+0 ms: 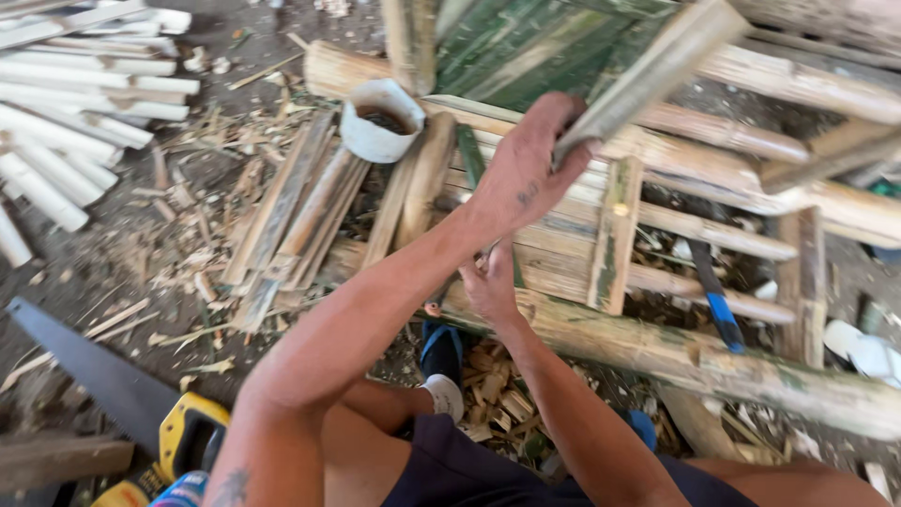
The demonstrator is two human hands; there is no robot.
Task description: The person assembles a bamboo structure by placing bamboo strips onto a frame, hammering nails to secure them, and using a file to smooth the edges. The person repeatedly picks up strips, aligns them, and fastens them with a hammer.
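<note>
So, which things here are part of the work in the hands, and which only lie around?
In use:
- left hand gripping a bamboo slat
- right hand on the bamboo frame

Lying about:
- hand saw on the ground
- white cup
- blue-handled tool on the frame
- pale cut sticks
- loose split strips

White cup (380, 120), handsaw (103, 376), pale stick pile (70, 103), blue-handled tool (718, 302)

Bamboo frame (657, 352) and white cup (379, 120) crowd both hands.
</note>
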